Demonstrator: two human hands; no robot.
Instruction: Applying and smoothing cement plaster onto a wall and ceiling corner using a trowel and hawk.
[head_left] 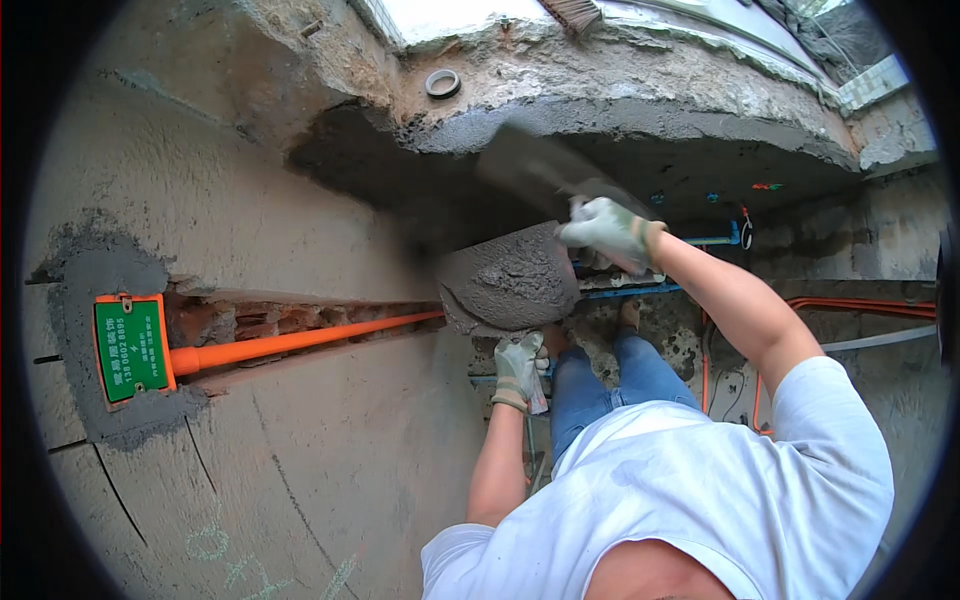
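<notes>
My left hand (pixel 520 368), in a grey work glove, grips the underside of a mortar board (pixel 508 280) loaded with wet grey mortar. My right hand (pixel 607 231), also gloved, holds a trowel (pixel 530 162) whose blade is blurred above the board, close to the wall. An orange conduit (pixel 300 340) runs along a chase cut in the grey wall, exposing red brick, and ends at a green-faced orange box (pixel 132 348) set in fresh mortar.
Rough concrete ledge (pixel 620 90) overhead with a small ring (pixel 442 83) on it. Blue pipes (pixel 715 240) and orange conduits (pixel 860 305) run along the right wall. My jeans-clad legs (pixel 610 385) are below on a dusty floor.
</notes>
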